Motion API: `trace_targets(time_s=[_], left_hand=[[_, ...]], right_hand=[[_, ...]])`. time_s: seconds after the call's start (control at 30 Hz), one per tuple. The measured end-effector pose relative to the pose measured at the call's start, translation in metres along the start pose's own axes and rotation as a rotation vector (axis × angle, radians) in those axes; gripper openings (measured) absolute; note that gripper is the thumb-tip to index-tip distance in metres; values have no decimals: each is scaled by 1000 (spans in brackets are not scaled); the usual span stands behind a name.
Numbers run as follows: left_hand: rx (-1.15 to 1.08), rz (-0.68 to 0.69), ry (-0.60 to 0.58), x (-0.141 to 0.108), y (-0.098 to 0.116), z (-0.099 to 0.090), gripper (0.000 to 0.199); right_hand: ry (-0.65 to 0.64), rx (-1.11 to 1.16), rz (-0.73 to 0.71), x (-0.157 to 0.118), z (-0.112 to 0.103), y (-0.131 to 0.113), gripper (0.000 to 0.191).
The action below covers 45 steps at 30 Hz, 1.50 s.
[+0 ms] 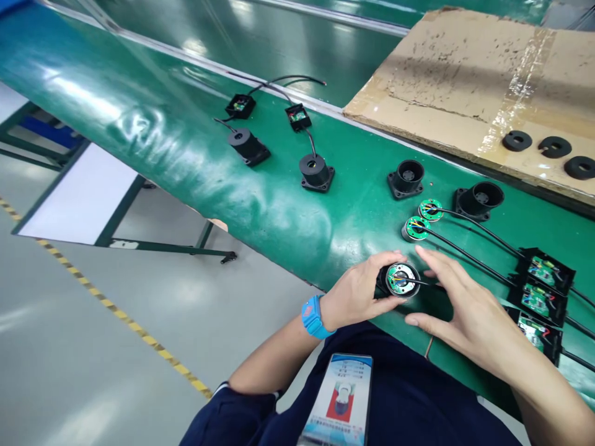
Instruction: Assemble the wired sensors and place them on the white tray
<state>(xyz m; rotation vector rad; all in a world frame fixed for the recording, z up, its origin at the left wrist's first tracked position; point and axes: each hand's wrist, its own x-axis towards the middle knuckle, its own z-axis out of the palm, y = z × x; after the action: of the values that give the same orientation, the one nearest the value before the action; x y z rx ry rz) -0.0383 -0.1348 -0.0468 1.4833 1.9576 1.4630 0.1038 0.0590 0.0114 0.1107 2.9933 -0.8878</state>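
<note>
My left hand [360,288] is wrapped round a black motor housing [382,282] near the bench's front edge. In its mouth sits a round green circuit board [400,280] with coloured wires and a black cable. Just to the right, my right hand [458,297] is spread, thumb and fingers apart, with nothing gripped. The cable passes between its fingers and thumb; whether it touches them I cannot tell. Beyond my hands stand two wired motor cores [417,229] with green boards on top. Their cables run to black boxes with circuit boards [542,298] at the right.
Two open black housings [409,176] stand behind the cores. Farther left, two housings [316,172] are cabled to small black boxes [297,116]. Black foam rings [517,141] lie on a cardboard sheet [446,80]. The green bench mat [279,210] ends at a front edge above the floor.
</note>
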Motion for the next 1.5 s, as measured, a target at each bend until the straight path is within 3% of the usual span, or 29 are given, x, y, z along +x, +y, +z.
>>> trace_targets(time_s=[0.1,0.17,0.3,0.43,0.6,0.7,0.83,0.97,1.1,1.2,1.37,1.5], left_hand=[[120,99,4,0,0,1,50],[199,109,2,0,1,0,42],[230,162,74,1,5,-3,44],[269,192,134,1,7,-4,44],[232,128,55,2,5,1,44],[239,64,-63,6,4,0,43],[24,34,-124,15,2,-11,76],[-54,30,-184,23,-2,-22,96],[-77,-13,-235,22,-5,-16,83],[-72,-38,-218,16,-6,-8,70],[-127,-51,-209,22,-6,-20,89],[-134,-1,-135,47,-7,-44,75]], right_hand=[[44,-13,61,-12,-1,4,51],[143,-24,58,-15,-3,1,24],[339,-76,-62,-16,-1,-11,5],[375,-62,-109,-19,6,-17,3],[316,-24,-65,-24,12,-6,5],[298,23,-32,-22,4,4,9],[371,-16,-50,-11,-13,16,15],[328,1,-85,4,-19,11,16],[192,79,-99,9,-7,-4,28],[133,55,-96,9,5,-12,25],[267,-11,-62,12,2,-2,22],[363,-93,-8,10,-12,13,15]])
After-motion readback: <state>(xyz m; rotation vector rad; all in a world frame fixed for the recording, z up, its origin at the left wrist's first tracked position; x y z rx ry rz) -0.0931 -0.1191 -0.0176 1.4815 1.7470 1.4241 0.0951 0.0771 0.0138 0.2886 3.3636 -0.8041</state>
